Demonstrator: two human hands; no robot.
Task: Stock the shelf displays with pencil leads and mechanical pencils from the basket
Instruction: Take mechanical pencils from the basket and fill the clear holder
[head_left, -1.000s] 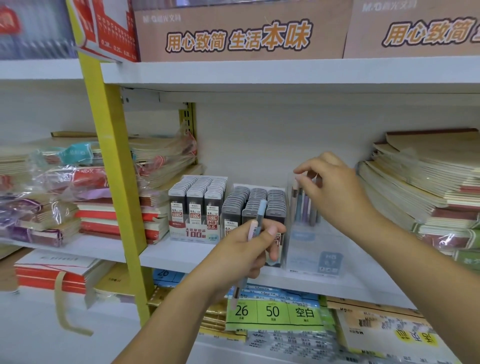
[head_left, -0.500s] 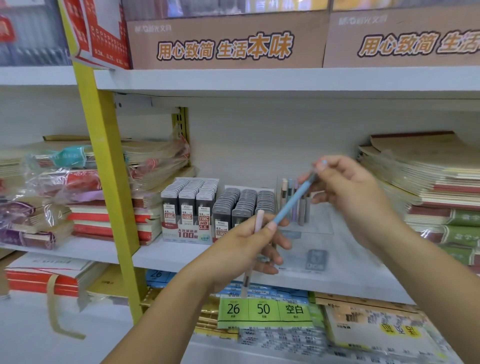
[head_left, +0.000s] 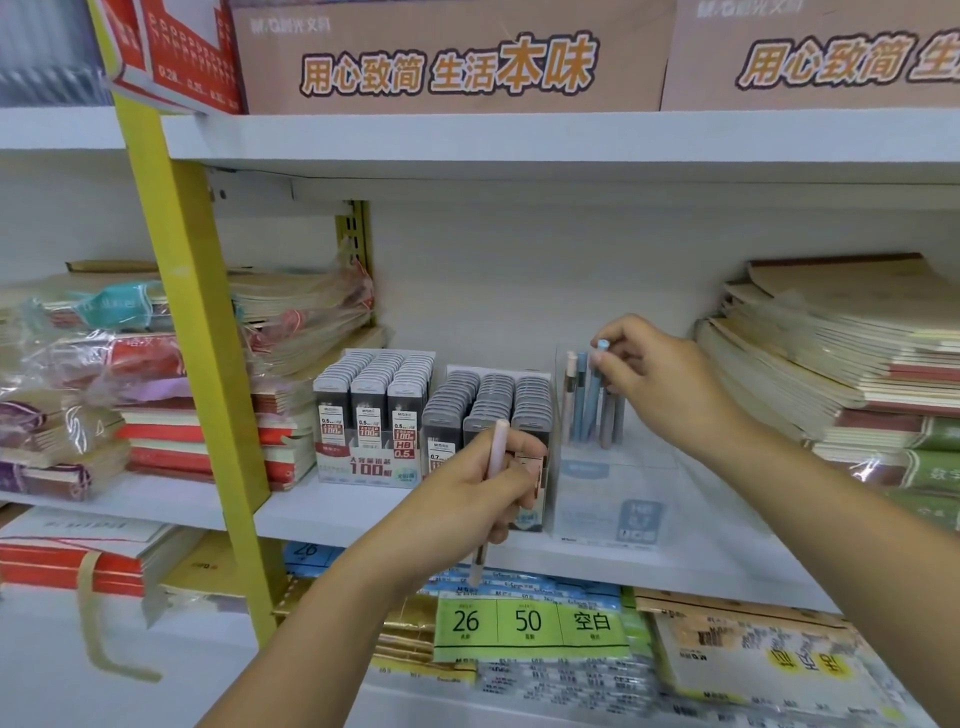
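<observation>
The two lead displays (head_left: 376, 410) look full from here. My left hand (head_left: 462, 506) grips a pink mechanical pencil (head_left: 497, 449) in front of them, not yet shelved. In the clear pencil stand (head_left: 608, 499), mostly empty, my right hand (head_left: 662, 387) pinches a blue pencil (head_left: 596, 382) by its cap, upright among the few standing there.

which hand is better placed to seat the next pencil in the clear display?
Right. The right hand pinches the blue pencil by its cap directly over the clear display, beside the pencils standing there. The left hand grips the pink pencil lower, in front of the lead boxes.
</observation>
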